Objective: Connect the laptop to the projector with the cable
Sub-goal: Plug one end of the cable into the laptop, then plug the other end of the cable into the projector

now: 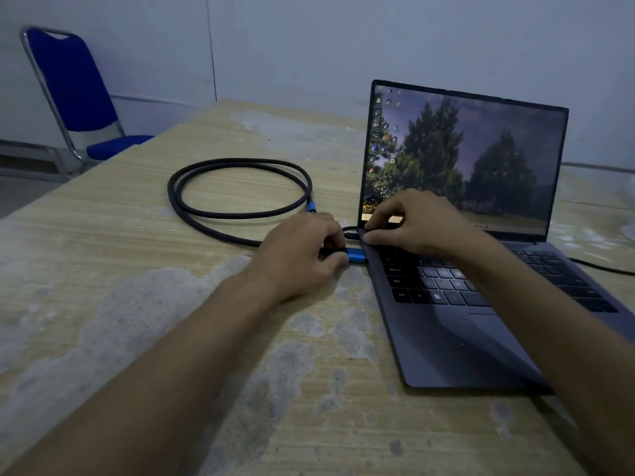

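On the worn tabletop [137,321], the left hand [302,255] pinches the cable's blue plug [357,254] at the laptop's [446,338] left edge. That rigid shell is the part to hold. The right hand [412,221] presses fingertips on the laptop's far-left corner; it looks light and could slide. Farther left, the cable [237,187] lies coiled, stiff and springy. No projector shows.

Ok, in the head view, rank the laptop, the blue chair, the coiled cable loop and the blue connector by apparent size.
1. laptop
2. cable loop and blue chair: too alike to rank, and the chair stands farther back, partly cut off by the table.
3. blue connector, pinched by the left hand.
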